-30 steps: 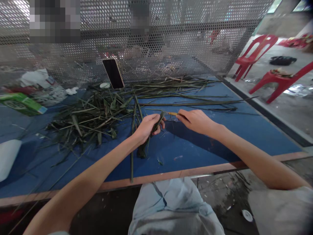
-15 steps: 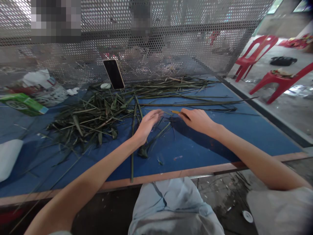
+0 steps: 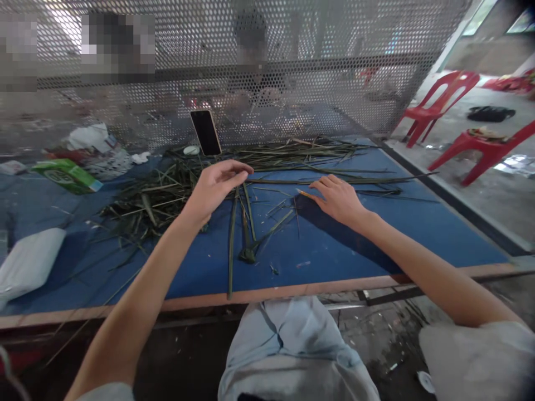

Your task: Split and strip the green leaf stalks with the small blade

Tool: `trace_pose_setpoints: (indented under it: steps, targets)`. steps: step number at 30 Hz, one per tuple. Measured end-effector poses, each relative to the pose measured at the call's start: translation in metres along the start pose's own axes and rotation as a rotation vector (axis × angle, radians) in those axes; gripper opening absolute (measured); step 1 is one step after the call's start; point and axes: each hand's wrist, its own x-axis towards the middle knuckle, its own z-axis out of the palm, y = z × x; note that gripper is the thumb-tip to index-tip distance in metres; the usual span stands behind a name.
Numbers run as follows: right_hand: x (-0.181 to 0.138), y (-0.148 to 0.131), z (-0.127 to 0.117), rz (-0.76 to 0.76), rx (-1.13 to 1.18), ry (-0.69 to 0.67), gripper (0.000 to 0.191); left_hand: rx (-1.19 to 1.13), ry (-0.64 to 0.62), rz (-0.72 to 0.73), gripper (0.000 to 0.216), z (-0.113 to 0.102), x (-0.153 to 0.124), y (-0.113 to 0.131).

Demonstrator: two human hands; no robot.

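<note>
My left hand (image 3: 217,186) is raised over the right side of a pile of dark green leaf strips (image 3: 154,192). Its fingers stretch to the right with the thumb apart, and I see nothing held. On the blue table (image 3: 334,256), my right hand (image 3: 339,197) rests low with its fingers spread. A slim yellow tool, seemingly a craft knife (image 3: 307,195), lies at its thumb; part of it is hidden by the hand. Between the hands are thin cut slivers and a folded leaf piece (image 3: 247,255). A long green strip (image 3: 231,250) reaches the front edge.
Long leaf strips (image 3: 301,150) lie along the back by a perforated metal screen (image 3: 326,72). A phone (image 3: 205,133) leans upright there. To the left are a green box (image 3: 67,175), a white basket (image 3: 111,164) and a white pack (image 3: 31,262). Red chairs (image 3: 443,100) stand right.
My left hand has moved left and up, away from the cut slivers. My right hand has loosened from around the yellow knife and spread its fingers. The view has shifted slightly.
</note>
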Motion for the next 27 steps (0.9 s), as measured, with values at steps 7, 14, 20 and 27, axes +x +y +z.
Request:
trace_pose_setpoints:
  steps: [7,14,20,27]
  targets:
    - [-0.002,-0.003,-0.02,-0.054,0.122,0.193,0.025,0.464,-0.408,-0.012,0.027,-0.009,-0.073,0.005]
    - [-0.052,-0.053,-0.049,0.019,0.312,0.328,0.021,0.77,-0.282,-0.107,0.018,0.038,-0.114,0.009]
    - [-0.094,-0.096,-0.043,0.118,0.521,0.353,0.023,0.759,-0.167,-0.089,0.014,0.045,-0.122,0.003]
    - [-0.124,-0.145,-0.038,0.325,0.63,0.468,0.025,0.036,0.234,-0.086,0.002,0.051,-0.121,-0.013]
